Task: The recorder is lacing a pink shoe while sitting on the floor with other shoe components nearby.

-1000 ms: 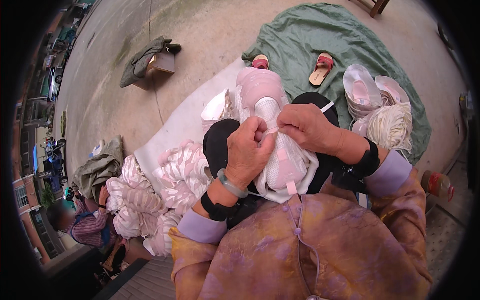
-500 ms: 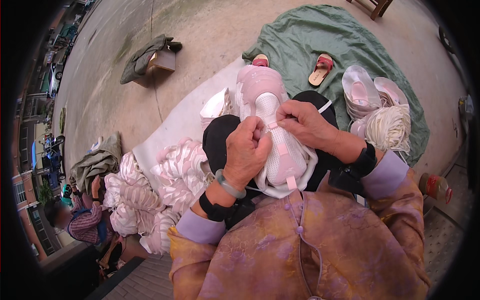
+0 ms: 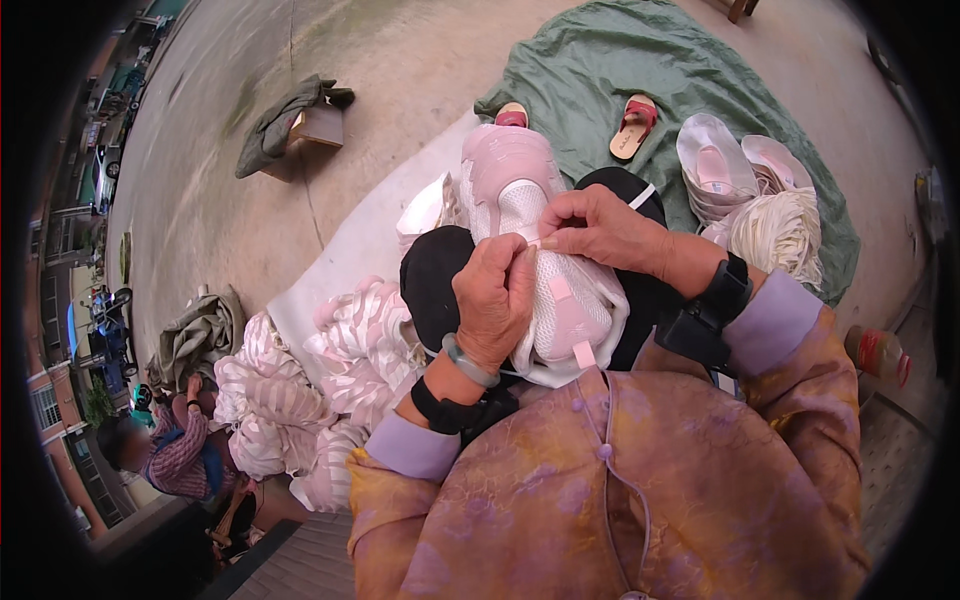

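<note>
A pink and white shoe upper (image 3: 510, 168) lies over my lap, its mesh tongue between my knees. My left hand (image 3: 492, 300) is closed, thumb and forefinger pinched together at the middle of the tongue. From the other side my right hand (image 3: 608, 235) pinches at the same spot, its fingertips almost touching the left ones. They grip the upper at a narrow pink band across the tongue; my fingers hide most of it, and any lace there is too small to tell.
Bundled pink and white uppers (image 3: 285, 390) lie at the left, near a seated person (image 3: 180, 450). On the green sheet (image 3: 590, 60) are red sandals (image 3: 634, 128), stacked uppers (image 3: 715, 170) and a bundle of white laces (image 3: 775, 245). A bottle (image 3: 875, 355) stands at the right.
My left thumb and forefinger have closed together and moved up to the right fingertips, over the pink band. The whole view has shifted slightly; the upper still lies on my lap.
</note>
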Available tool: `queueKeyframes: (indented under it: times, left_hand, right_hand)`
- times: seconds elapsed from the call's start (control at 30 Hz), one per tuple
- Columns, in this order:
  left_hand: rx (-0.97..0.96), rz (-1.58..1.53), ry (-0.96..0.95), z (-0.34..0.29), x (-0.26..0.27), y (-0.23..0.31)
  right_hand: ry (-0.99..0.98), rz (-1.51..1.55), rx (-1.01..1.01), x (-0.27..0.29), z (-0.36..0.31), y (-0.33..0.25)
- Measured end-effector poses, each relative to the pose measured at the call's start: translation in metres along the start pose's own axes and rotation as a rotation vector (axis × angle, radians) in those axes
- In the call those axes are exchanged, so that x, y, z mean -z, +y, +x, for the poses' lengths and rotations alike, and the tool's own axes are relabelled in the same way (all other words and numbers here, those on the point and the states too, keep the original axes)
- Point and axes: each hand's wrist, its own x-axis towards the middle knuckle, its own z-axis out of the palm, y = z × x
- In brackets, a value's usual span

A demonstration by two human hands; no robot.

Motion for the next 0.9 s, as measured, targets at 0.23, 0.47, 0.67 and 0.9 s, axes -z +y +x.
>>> queueKeyframes:
  times: [0.23,0.47,0.67,0.9]
  left_hand:
    - [0.130,0.020,-0.036,0.010,0.005,-0.002]
    - [0.507,-0.219,0.491,-0.021,0.100,-0.036]
    - [0.419,0.720,0.594,-0.106,0.216,-0.134]
    - [0.067,0.346,-0.056,-0.022,0.061,-0.009]
  right_hand:
    - [-0.094,-0.116,0.006,0.013,0.001,-0.021]
    - [0.227,-0.764,0.315,0.035,-0.035,0.000]
    - [0.358,-0.829,0.333,0.037,-0.046,0.014]
    - [0.373,-0.765,0.312,0.040,-0.050,0.013]
